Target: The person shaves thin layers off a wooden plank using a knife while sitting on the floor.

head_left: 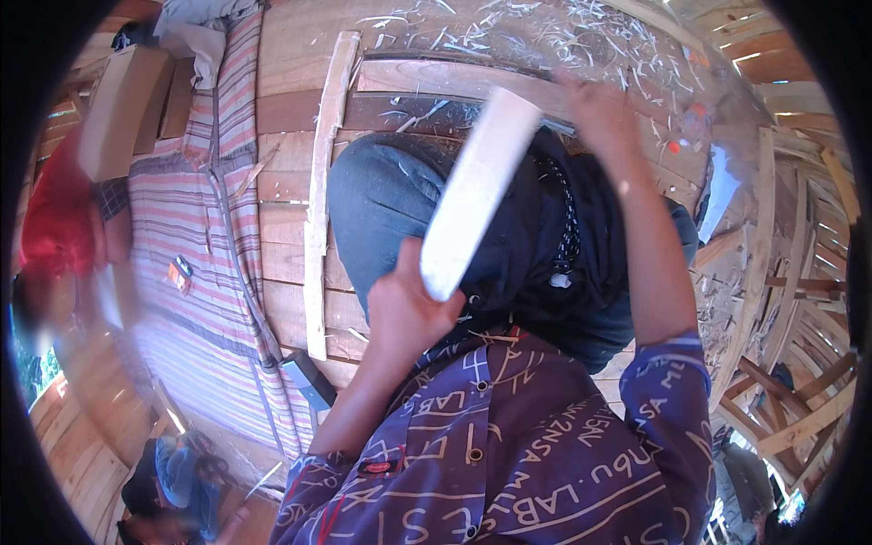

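Observation:
A long, pale flat piece of wood [480, 193] with a rounded near end slants up and away across my lap. My left hand [409, 309] grips it at that near end, thumb along the edge. Bright light washes out its surface. Off to the right of its far end, my right hand [604, 118] is raised and smeared by motion. Whether that hand holds anything cannot be made out. Beneath the wood are my dark trousers [386, 204] and a dark cloth [518, 232] with a speckled cord.
Wood shavings [581, 41] litter the plank floor ahead. A long rough strip [320, 209] lies left of my knee, near a striped mat [195, 232] and a small dark box [309, 380]. Two people sit leftward, one in red [59, 218], one in blue [182, 477]. Wooden slats [795, 272] stand right.

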Tool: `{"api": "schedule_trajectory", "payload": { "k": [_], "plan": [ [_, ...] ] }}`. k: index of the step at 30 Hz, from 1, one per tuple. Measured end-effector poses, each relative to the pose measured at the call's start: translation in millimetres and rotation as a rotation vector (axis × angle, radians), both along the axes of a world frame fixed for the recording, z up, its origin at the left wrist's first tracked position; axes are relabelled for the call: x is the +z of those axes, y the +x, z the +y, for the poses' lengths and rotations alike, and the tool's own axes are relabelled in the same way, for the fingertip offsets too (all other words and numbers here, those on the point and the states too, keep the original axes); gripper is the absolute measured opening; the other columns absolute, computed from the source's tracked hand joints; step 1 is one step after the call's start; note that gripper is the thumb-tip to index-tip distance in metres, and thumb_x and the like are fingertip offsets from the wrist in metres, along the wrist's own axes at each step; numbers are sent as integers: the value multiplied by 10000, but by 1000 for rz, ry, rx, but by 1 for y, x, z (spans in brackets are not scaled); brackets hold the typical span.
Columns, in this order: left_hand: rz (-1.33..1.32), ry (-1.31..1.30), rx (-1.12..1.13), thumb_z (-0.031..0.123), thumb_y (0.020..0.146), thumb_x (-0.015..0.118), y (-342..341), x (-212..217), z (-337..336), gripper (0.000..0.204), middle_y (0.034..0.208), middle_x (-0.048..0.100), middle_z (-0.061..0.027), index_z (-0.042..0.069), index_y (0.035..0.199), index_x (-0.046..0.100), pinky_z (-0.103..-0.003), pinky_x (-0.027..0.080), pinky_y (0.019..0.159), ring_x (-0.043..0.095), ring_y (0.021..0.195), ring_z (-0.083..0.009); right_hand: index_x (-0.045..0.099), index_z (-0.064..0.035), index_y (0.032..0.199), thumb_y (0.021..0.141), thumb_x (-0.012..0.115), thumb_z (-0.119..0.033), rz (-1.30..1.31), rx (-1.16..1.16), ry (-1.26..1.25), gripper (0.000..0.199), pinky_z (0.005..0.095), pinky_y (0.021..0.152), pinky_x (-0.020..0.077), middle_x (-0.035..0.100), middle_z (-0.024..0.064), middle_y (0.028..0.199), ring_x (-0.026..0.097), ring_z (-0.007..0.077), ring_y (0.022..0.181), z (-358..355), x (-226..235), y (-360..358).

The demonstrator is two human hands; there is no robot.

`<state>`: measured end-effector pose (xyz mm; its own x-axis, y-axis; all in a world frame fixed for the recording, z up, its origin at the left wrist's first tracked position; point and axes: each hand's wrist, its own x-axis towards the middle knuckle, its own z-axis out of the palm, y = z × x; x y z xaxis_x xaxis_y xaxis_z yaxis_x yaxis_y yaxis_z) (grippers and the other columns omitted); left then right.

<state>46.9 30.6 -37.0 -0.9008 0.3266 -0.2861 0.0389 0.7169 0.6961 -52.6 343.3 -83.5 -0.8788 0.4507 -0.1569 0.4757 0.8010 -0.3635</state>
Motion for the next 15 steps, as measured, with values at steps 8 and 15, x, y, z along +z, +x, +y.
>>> {"api": "schedule_trajectory", "payload": {
  "k": [8,15],
  "plan": [
    [-51,146,61,251,730,787,-10,-2,2,488,723,642,-232,-8,1025,498,-413,530,610,677,704,-414,675,52,788,902,536,-606,103,-114,-216,683,428,622,463,587,220,619,611,337,614,38,-19,45],
    [-479,344,103,196,662,895,-27,13,-7,655,899,611,-80,-50,1108,484,-280,487,722,569,811,-135,573,21,788,896,683,-306,292,-65,-503,361,315,512,372,444,63,555,402,133,536,-44,-2,97]
  ]
}}
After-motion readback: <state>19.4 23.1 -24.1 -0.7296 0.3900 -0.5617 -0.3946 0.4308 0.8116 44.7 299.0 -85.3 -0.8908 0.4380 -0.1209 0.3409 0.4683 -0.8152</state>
